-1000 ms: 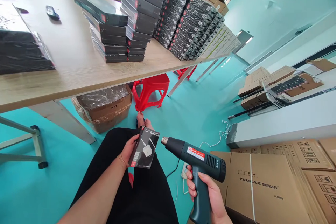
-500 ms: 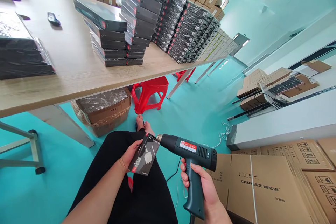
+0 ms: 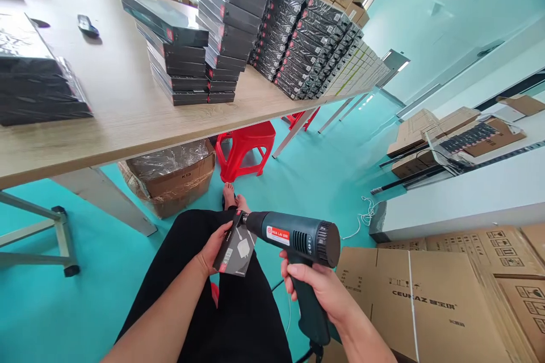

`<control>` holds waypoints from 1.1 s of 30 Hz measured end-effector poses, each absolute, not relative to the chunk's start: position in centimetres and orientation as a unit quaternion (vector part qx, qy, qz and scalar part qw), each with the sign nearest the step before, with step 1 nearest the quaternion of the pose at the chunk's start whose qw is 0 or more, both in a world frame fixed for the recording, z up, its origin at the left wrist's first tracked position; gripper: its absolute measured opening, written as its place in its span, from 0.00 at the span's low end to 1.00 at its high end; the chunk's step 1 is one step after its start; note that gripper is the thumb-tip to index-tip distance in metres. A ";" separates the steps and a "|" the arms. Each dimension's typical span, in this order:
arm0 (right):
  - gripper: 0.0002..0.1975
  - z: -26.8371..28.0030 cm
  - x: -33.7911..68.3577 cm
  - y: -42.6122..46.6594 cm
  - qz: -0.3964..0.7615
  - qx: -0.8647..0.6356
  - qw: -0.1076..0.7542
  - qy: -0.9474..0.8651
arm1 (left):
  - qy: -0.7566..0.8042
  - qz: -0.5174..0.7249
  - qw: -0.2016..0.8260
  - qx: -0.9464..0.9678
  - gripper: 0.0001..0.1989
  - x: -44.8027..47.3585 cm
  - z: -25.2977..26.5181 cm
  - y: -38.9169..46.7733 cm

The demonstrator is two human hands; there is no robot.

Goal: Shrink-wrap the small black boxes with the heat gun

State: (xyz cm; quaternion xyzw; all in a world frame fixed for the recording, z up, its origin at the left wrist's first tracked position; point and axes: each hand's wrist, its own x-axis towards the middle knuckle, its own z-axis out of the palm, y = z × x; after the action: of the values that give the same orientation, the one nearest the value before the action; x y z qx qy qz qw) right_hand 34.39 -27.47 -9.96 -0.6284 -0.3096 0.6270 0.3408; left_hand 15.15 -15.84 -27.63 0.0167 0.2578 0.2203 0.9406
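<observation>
My left hand [image 3: 216, 249] is closed around the left edge of a flat black product box [image 3: 235, 255], which has a white charger and cable pictured on its face. The box is tilted above my lap. In my right hand [image 3: 309, 281] is a dark green heat gun [image 3: 293, 232] with a red and white label, gripped by its handle. Its metal nozzle points at the upper end of the box, close to the surface; whether it touches I cannot tell. A cord runs down from the handle's base.
A wooden table [image 3: 140, 130] bears stacks of black boxes [image 3: 189, 68] and wrapped bundles [image 3: 313, 39]. Below it are an open carton [image 3: 187, 178] and a red stool [image 3: 249, 147]. Large cartons [image 3: 417, 289] stand at my right. A white cable [image 3: 366, 212] lies on the floor.
The heat gun has shifted left, its nozzle now over the box's upper end and its rear turned more toward me. The box stays in my left hand, almost unmoved.
</observation>
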 end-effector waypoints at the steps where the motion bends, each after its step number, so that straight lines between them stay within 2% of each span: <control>1: 0.13 -9.9 34.4 -27.5 0.641 -0.621 0.317 -0.320 | 0.256 0.224 0.940 0.017 0.23 15.1 -27.7 -15.8; 4: 0.08 -9.5 34.4 -28.2 0.702 -0.585 0.186 -0.360 | 0.262 0.244 0.934 0.006 0.22 15.1 -27.9 -15.7; 6: 0.08 -9.4 34.2 -28.6 0.708 -0.585 0.166 -0.358 | 0.268 0.258 0.928 0.000 0.21 15.1 -28.1 -15.6; 11: 0.16 -9.8 33.6 -27.1 0.650 -0.606 0.377 -0.262 | 0.258 0.245 0.935 0.020 0.22 15.2 -28.0 -15.7; 13: 0.16 -10.2 33.9 -26.1 0.635 -0.598 0.421 -0.247 | 0.261 0.243 0.934 0.018 0.22 15.1 -27.8 -15.7; 20: 0.14 -10.7 35.7 -25.4 0.611 -0.612 0.456 -0.210 | 0.266 0.245 0.933 0.001 0.22 15.0 -27.8 -15.6; 24: 0.15 -10.7 35.8 -25.7 0.635 -0.600 0.444 -0.199 | 0.269 0.251 0.930 0.008 0.21 15.1 -28.0 -15.6; 33: 0.15 -11.7 38.4 -25.7 0.613 -0.630 0.426 -0.214 | 0.276 0.265 0.924 -0.014 0.17 14.8 -27.4 -15.5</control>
State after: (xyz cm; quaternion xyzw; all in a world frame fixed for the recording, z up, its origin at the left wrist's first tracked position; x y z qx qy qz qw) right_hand 38.39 -25.72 -11.67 -0.6304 -0.2137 0.6126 0.4263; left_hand 14.80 -15.54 -27.44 -0.0144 0.2761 0.2654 0.9236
